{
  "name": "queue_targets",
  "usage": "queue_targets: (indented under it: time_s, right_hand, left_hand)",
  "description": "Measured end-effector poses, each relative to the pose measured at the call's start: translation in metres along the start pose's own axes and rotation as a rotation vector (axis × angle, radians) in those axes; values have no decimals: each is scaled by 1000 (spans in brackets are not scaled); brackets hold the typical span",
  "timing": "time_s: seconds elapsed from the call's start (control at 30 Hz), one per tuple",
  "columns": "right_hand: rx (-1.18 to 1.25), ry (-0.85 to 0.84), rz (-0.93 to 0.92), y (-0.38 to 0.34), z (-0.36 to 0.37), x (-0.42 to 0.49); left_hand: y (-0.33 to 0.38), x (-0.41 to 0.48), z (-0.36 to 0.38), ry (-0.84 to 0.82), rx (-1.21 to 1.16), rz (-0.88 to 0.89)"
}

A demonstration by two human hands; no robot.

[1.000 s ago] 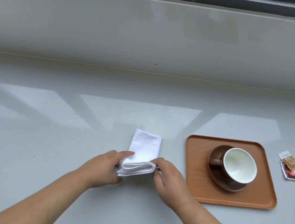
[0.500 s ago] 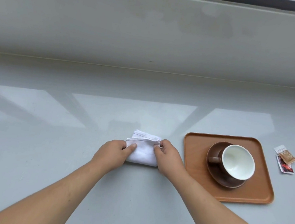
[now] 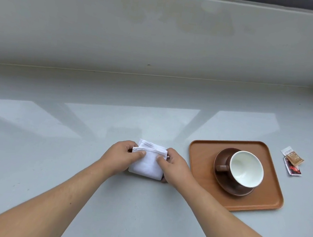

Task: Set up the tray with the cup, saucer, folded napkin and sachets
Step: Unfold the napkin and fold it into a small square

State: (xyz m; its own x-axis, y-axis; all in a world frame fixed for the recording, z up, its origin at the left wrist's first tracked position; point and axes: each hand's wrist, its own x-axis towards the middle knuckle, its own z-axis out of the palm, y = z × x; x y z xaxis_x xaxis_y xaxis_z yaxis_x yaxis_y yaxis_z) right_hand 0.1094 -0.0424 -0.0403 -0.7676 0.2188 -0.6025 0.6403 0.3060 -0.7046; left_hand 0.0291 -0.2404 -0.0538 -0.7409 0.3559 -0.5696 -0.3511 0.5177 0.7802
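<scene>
Currently on the napkin step; head view only.

Pinches the napkin (image 3: 146,166) at its far left corner with the left grip (image 3: 120,158), thumb on top, fingers curled behind. Clamps the right edge with the right grip (image 3: 175,167), thumb pressed onto the cloth, fingertips tucked under the near corner. Both grasping the napkin, neither released.

Sits low over the bench (image 3: 50,155), just left of the tray (image 3: 200,172), apart from it. Cannot tell whether resting or slightly lifted.

Looks plain white cloth, folded to a small thick square. Shows hemmed layers stacked along the far edge, a bit uneven. Probably limp, so likely to spring open if let go.

Shows cup (image 3: 247,167) on saucer (image 3: 229,189), both already on the tray, handle pointing left. Leaves a bare strip of tray left of the saucer. Shows sachets (image 3: 292,162) on the bench right of the tray, overlapping.

Roughly halfway, by judgement: napkin and sachets not yet placed. Next calls for holding the fold closed, carrying right, then setting down on the bare strip without nudging the saucer.
</scene>
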Motion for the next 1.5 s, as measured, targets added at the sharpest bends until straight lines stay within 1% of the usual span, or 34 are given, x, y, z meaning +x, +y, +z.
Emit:
queue_targets:
  time_s: [0.03,0.13,0.17,0.23,0.37,0.53,0.63,0.77,1.03,1.13,1.23,1.5]
  right_hand:
    - [-70,22,-56,2,-1,-1]
    - [-388,106,-281,6,-4,-5]
    - [-445,110,-336,6,-4,-5]
    - [-477,81,-363,4,-4,-2]
    - [-429,49,-309,1,-4,6]
    - [-380,41,-238,-4,-4,12]
    - [-339,30,-209,-6,-8,12]
    - [-270,22,-126,-8,-11,12]
    - [-172,18,-81,-12,-13,10]
    - [-73,-13,-93,-10,-17,9]
    - [76,-31,-81,-7,-22,10]
    - [214,-37,-61,-10,-24,8]
  left_hand:
    - [-1,1,-1,-17,-7,-3]
    - [-3,3,-4,-52,14,-17]
    - [-3,3,-4,-56,18,-23]
    - [1,3,-4,-46,24,-40]
    - [12,8,-3,-2,102,-69]
    - [17,17,-2,-10,192,-80]
    - [19,17,-3,-4,99,-138]
    - [24,14,-8,-61,-9,-218]
    - [24,11,-8,-78,-28,-227]
    - [25,11,-9,-81,-51,-242]
    - [27,11,-12,-102,-68,-269]
    - [23,13,-11,-109,-89,-267]
